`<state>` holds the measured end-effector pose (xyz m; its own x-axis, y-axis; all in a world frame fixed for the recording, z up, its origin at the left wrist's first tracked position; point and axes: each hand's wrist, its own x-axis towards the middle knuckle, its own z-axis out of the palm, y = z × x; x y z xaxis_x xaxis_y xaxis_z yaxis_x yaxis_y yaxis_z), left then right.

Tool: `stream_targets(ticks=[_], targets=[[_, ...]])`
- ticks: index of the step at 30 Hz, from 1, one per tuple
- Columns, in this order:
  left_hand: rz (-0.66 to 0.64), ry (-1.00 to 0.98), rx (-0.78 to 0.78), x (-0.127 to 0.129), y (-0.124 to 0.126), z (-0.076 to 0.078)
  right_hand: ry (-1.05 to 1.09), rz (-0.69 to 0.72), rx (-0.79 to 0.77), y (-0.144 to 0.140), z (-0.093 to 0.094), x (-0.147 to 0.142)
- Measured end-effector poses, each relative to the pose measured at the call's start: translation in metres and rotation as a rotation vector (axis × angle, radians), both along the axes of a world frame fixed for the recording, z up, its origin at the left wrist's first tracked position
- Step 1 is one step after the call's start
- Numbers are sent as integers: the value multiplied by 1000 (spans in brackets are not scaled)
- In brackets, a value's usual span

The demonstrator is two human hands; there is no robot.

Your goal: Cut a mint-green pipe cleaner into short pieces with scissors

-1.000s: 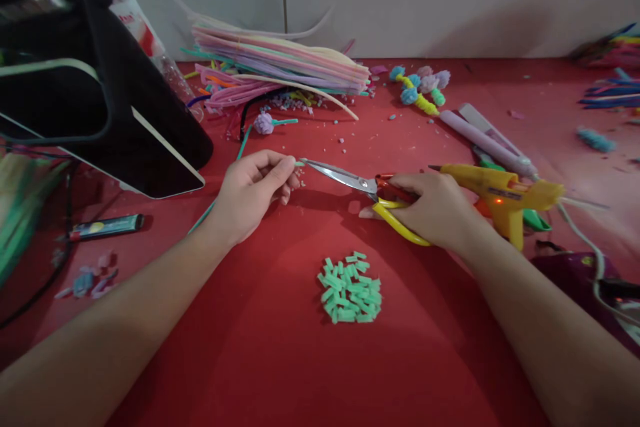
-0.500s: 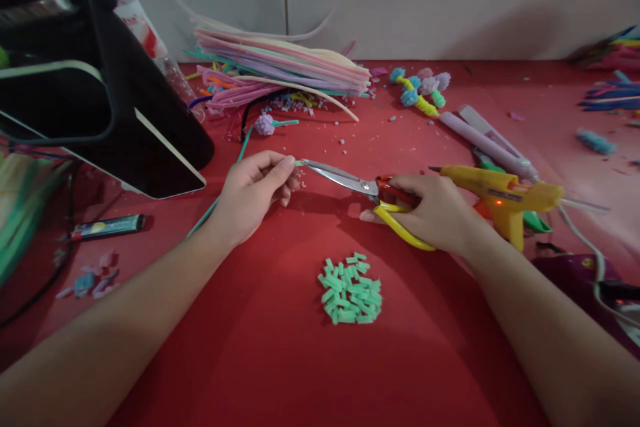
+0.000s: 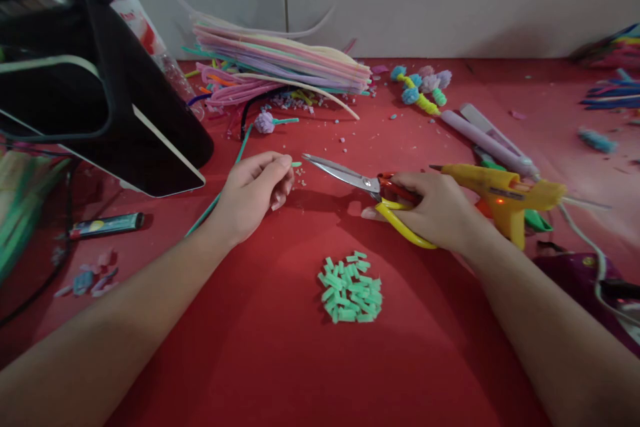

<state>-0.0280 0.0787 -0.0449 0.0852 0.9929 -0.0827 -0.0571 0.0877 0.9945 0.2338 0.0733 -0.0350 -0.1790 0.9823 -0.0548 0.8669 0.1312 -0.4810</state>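
Between thumb and fingers my left hand (image 3: 257,190) pinches a green pipe cleaner (image 3: 296,164), whose short tip sticks out to the right. My right hand (image 3: 430,210) is wrapped round the red and yellow handles of a pair of scissors (image 3: 345,175). The blades point left, nearly together, with their tips just right of the pipe cleaner's end and apart from it. Below, on the red tabletop (image 3: 280,347), lies a pile of short cut green pieces (image 3: 351,288). A longer green strand (image 3: 204,215) runs behind my left wrist.
A black case-like object (image 3: 150,113) stands at left near a lighter (image 3: 107,225). Bundled pastel pipe cleaners (image 3: 285,57) lie at the back, with a purple pom-pom (image 3: 264,123) before them. A yellow glue gun (image 3: 505,193) and a lilac hair straightener (image 3: 487,140) lie right.
The scissor blades have drawn slightly away from the green tip, leaving a gap. My left hand has barely moved, and the pile of pieces looks the same.
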Motion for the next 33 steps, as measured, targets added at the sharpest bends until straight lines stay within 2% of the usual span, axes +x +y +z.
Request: stream_targets(ticks=[25,33], targets=[[-48,-36,20,-3,1,-5,-38,51,21,3,-1,2],[-49,-18,11,-3,1,-3,-39,25,-10,2,0,1]])
